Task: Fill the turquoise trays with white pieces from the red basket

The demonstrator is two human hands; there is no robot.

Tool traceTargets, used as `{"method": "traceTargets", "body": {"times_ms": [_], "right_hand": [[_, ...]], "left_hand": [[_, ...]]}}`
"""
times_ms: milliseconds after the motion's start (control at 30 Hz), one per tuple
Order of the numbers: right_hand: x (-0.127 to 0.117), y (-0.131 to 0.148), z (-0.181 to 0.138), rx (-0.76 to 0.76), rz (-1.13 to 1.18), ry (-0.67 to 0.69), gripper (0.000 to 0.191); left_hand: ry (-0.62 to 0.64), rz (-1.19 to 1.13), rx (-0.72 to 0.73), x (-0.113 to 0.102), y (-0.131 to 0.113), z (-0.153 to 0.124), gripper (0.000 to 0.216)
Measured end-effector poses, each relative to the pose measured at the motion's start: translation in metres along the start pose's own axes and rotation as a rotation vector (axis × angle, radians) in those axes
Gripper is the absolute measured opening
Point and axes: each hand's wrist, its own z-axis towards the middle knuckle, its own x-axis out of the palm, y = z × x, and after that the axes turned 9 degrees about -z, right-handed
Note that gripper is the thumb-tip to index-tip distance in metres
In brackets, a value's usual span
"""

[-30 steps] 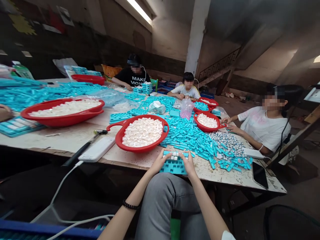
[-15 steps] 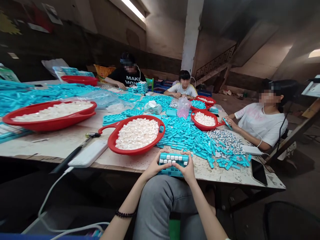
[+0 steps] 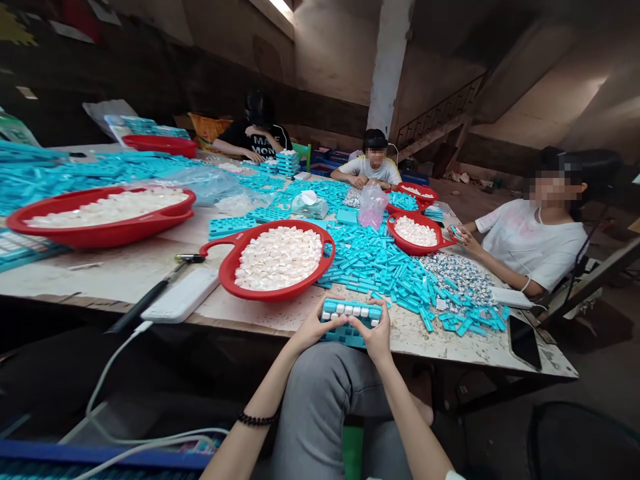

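My left hand (image 3: 314, 327) grips the left end of a turquoise plastic frame (image 3: 345, 337) just above my knee, at the table's front edge. My right hand (image 3: 379, 333) has hold of its right end. White caps (image 3: 356, 311) sit in a row along the frame, and some others are partly covered by my thumbs. Both thumbs press on the front side, their tips nearly meeting in the middle. My other fingers are mostly hidden behind the frame. A red basin (image 3: 280, 289) of loose white caps stands beyond my left hand.
Loose turquoise strips (image 3: 380, 273) are heaped past my hands. A hammer (image 3: 150, 298), a white power bank (image 3: 180, 297) with a cable and a phone (image 3: 524, 343) lie near the front edge. Another red basin (image 3: 100, 233) stands at left. Three co-workers sit around the table.
The frame has tipped, and its top edge shows more above the white caps. My thumbs have shifted slightly. At the back left a co-worker has raised a hand towards the head. The view has turned slightly.
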Motion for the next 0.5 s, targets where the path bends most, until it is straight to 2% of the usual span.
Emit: {"method": "traceTargets", "body": {"times_ms": [133,267,400,500], "right_hand": [[0.005,0.0,0.001,-0.008,-0.006,-0.033,0.049],[0.008,-0.001,0.007,0.024,0.025,-0.004,0.05],[0.008,0.0,0.011,0.028,0.005,0.01,0.05],[0.005,-0.001,0.013,0.01,0.003,0.074,0.051]], "left_hand": [[-0.063,-0.045,-0.004,0.003,-0.002,0.0,0.057],[-0.111,-0.014,-0.005,0.006,-0.008,0.001,0.059],[-0.128,0.058,0.022,0.006,-0.009,0.001,0.055],[-0.136,0.106,0.051,0.001,-0.003,0.002,0.049]]}}
